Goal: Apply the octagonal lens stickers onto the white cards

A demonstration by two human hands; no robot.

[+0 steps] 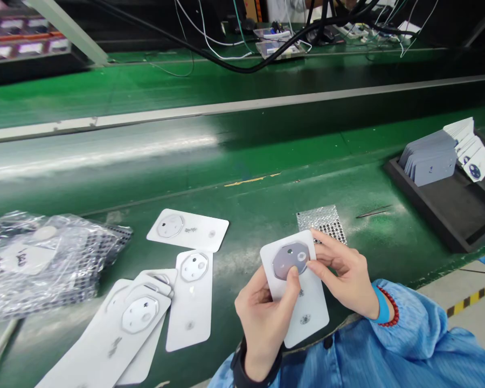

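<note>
My left hand [264,312] grips a white phone back cover [313,315] by its left edge, with the thumb lying on the grey octagonal camera plate near its top. My right hand [350,275] holds the cover's upper right edge, its thumb by the plate and its other fingers partly hidden behind. Just beyond that hand lies a clear sheet of small black round parts [317,218]. Left of my hands are a white back cover [189,307] lying lengthwise, another cover [204,225] behind it, and a fanned pile of similar covers [125,337].
A crinkled clear plastic bag [44,264] with a white label lies at the left. Tweezers [374,212] rest beyond my right hand. At the right stands a black tray [422,221] with grey and white cards. A pale rail [242,105] crosses the green bench, with black cables [262,67] behind.
</note>
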